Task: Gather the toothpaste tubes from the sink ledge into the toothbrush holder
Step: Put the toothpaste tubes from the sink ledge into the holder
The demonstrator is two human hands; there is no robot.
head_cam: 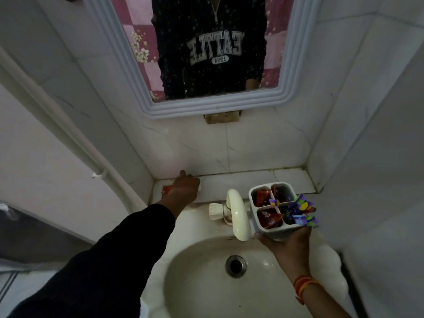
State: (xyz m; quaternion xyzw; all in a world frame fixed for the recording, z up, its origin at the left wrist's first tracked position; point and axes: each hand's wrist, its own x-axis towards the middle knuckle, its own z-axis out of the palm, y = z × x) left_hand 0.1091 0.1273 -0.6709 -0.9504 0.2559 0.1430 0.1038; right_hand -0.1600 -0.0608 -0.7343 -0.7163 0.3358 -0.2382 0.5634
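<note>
My right hand (285, 237) holds a white four-compartment toothbrush holder (278, 232) from below, over the basin's right side. Red tubes stand in its two left compartments, and purple multicoloured tubes (301, 208) stick out of the right ones. My left hand (186, 187) reaches to the tiled ledge (241, 180) at the back left and lies over a red and white toothpaste tube (166, 191). Only the tube's red left end and a white bit at the right show. Whether the fingers are closed around it is hidden.
A cream tap (237, 214) with a side knob stands between my two hands, above the white basin (206, 271) and its drain. A framed mirror (218, 109) hangs above the ledge. Tiled walls close in left and right, and a white pipe (68, 134) runs down the left wall.
</note>
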